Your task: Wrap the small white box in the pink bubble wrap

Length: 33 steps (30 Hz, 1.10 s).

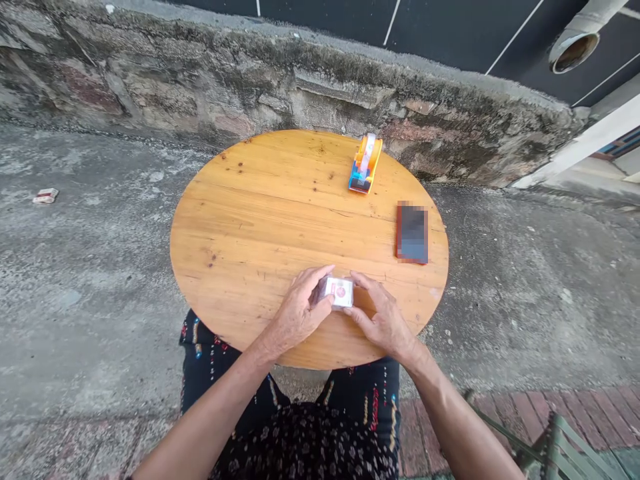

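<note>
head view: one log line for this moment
left hand, right hand: gripping small white box | round wooden table | phone, tape dispenser untouched

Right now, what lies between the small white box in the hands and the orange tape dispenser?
Nothing: in the head view only bare round wooden table separates the small white box from the orange tape dispenser.

Left hand (300,313) and right hand (383,320) gripping small white box (340,292), round wooden table (240,220), tape dispenser (365,164), phone (413,233)
</note>
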Each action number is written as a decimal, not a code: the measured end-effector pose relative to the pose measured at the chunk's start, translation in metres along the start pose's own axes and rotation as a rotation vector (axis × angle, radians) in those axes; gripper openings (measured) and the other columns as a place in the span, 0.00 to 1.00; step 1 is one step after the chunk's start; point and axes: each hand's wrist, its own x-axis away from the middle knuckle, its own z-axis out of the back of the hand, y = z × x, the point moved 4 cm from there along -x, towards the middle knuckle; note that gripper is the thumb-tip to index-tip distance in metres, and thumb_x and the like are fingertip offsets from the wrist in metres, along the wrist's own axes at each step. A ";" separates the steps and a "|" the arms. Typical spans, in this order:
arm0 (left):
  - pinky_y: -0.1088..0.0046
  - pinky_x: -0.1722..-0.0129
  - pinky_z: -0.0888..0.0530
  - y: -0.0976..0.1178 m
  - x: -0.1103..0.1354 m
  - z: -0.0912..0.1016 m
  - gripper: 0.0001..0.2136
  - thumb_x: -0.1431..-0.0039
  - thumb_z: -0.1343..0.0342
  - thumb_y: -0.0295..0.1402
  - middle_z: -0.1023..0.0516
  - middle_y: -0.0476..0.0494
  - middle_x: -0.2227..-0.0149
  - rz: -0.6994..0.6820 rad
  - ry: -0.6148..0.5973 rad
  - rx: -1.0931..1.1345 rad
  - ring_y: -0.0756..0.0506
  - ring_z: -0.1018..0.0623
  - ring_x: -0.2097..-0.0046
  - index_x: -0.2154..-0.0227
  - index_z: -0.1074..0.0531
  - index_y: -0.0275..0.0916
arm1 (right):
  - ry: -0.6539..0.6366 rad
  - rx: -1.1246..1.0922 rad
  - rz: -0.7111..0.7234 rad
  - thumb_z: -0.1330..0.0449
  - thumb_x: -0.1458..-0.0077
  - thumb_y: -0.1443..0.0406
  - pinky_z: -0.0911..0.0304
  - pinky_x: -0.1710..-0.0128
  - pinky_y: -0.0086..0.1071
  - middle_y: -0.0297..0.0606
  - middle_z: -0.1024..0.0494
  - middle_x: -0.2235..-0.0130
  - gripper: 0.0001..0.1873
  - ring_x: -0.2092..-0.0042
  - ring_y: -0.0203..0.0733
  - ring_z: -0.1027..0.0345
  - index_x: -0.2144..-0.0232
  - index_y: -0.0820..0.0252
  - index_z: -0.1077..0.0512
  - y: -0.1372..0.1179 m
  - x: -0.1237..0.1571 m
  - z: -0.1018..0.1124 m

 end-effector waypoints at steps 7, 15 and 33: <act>0.61 0.42 0.34 0.002 0.001 0.002 0.21 0.39 0.48 0.29 0.30 0.41 0.43 -0.011 0.012 0.015 0.42 0.31 0.42 0.43 0.37 0.41 | -0.017 -0.040 -0.047 0.38 0.43 0.58 0.39 0.41 0.54 0.47 0.34 0.39 0.38 0.39 0.53 0.38 0.35 0.51 0.49 0.004 0.005 0.001; 0.61 0.42 0.34 0.001 0.001 0.002 0.21 0.38 0.49 0.30 0.30 0.40 0.44 -0.022 0.004 0.032 0.42 0.31 0.43 0.42 0.37 0.41 | 0.021 -0.022 -0.056 0.39 0.42 0.58 0.37 0.44 0.54 0.45 0.27 0.45 0.31 0.44 0.53 0.32 0.38 0.51 0.42 0.005 0.003 -0.008; 0.55 0.38 0.36 -0.001 0.005 0.009 0.30 0.45 0.47 0.26 0.32 0.38 0.40 0.046 -0.011 0.235 0.39 0.33 0.39 0.38 0.42 0.39 | 0.008 -0.062 0.010 0.39 0.43 0.52 0.47 0.39 0.58 0.45 0.45 0.34 0.35 0.35 0.56 0.47 0.37 0.46 0.46 -0.004 0.006 -0.010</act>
